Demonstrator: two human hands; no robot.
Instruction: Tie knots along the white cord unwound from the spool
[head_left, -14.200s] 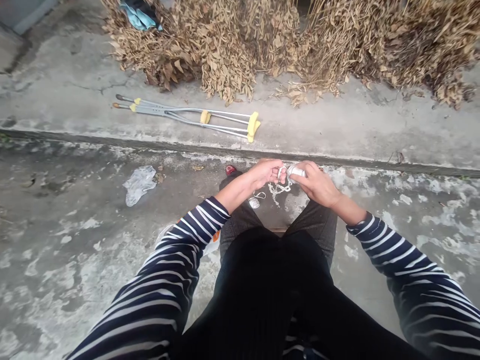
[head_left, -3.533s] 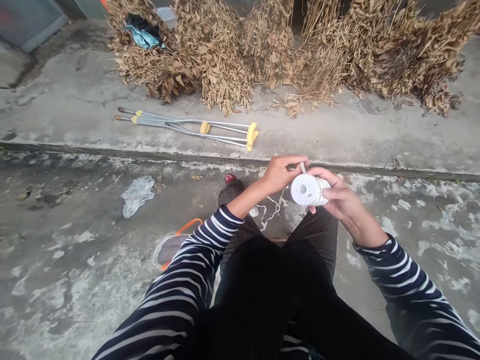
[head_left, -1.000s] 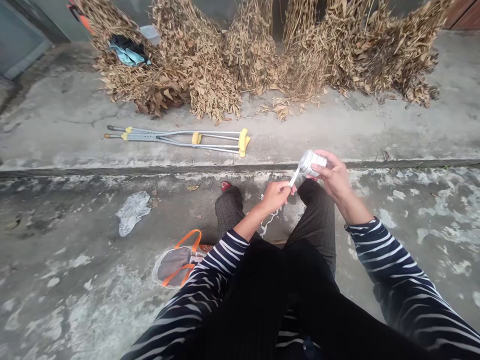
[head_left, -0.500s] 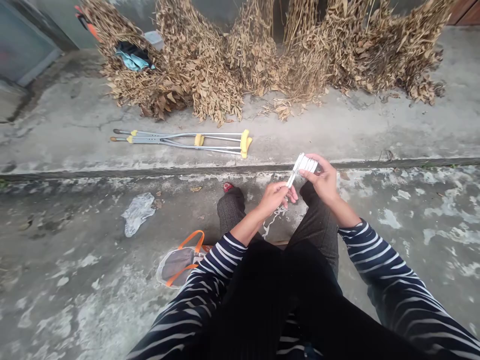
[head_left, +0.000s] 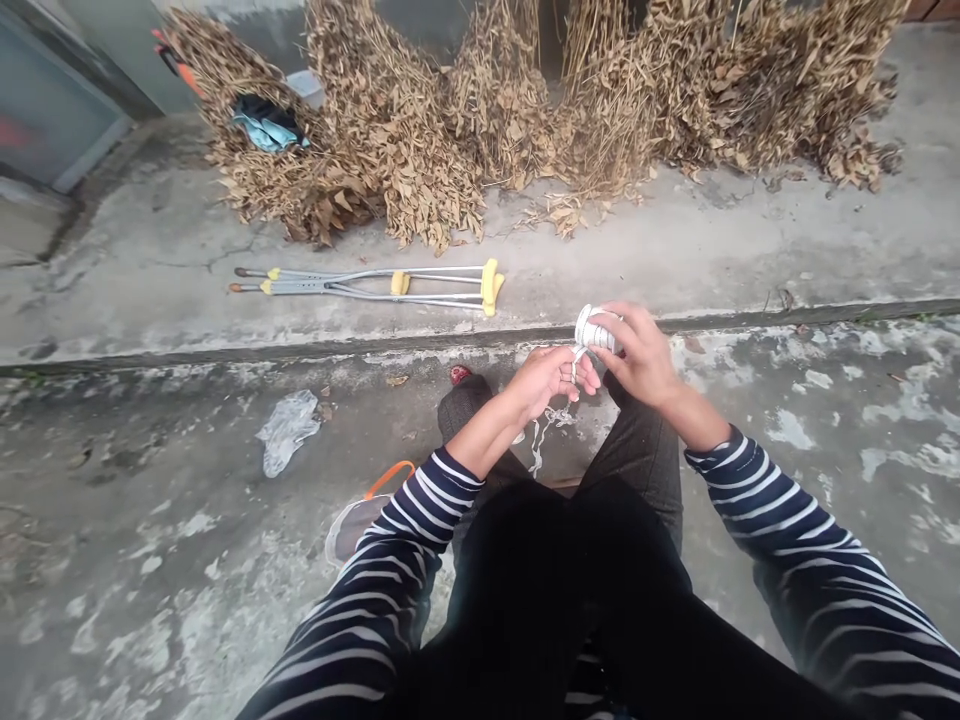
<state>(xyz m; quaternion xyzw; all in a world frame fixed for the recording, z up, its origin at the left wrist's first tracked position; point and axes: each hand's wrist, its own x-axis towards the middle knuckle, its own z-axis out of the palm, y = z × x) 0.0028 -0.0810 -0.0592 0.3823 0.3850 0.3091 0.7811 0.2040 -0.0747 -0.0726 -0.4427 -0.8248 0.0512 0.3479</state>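
My right hand [head_left: 640, 352] grips a white wound bundle [head_left: 596, 330], which looks like flat cord or elastic coiled in several layers. Just to its left, my left hand [head_left: 546, 382] pinches the white strand [head_left: 578, 357] where it leaves the bundle. Below the fingers, a loose tangle of the same cord [head_left: 538, 445] hangs or lies between my legs; whether all of it touches the ground I cannot tell. Parts of the bundle are hidden behind my right fingers.
Crutches [head_left: 367, 284] with yellow pads lie on the raised concrete ledge. Behind them, dried plants [head_left: 420, 150] lean against the wall, with a blue and black cloth [head_left: 268, 125] on them. A clear plastic bag [head_left: 288, 432] and an orange-handled bag [head_left: 352, 525] are at my left.
The bundle has turned in my right hand, so its round end now faces left. My left hand has shifted slightly left, with the strand still between its fingers.
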